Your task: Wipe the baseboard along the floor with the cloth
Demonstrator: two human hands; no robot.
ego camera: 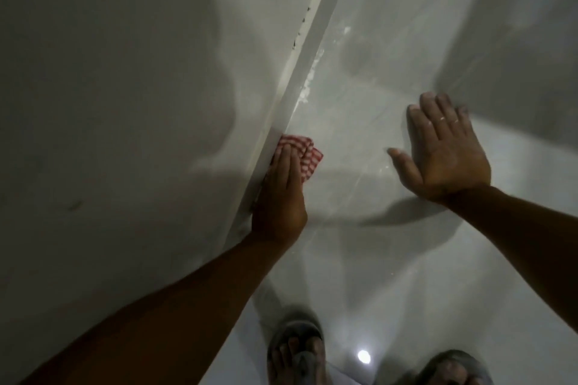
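The left hand (280, 197) presses a red-and-white checked cloth (305, 156) flat against the baseboard (300, 72), fingers extended over the fabric rather than curled round it, so the cloth is pinned under the palm and fingers near the centre of the frame. Part of the cloth sticks out past the fingertips toward the right, bunched in folds on the glossy floor (359, 259). The baseboard is a pale strip running diagonally from the top centre of the frame down to the lower centre, where the wall (109, 103) on the left meets the floor on the right. Small dark specks mark the upper edge of the baseboard above the cloth, and pale smears lie on the floor just beside it there. The right hand (444, 153) is spread wide and empty, palm down flat on the floor at centre right, well apart from the cloth, with a ring (448, 120) on 1 finger. At the bottom of the frame, 2 feet in grey sandals (294, 334) stand on the floor, next to a bright reflected light spot (363, 356).
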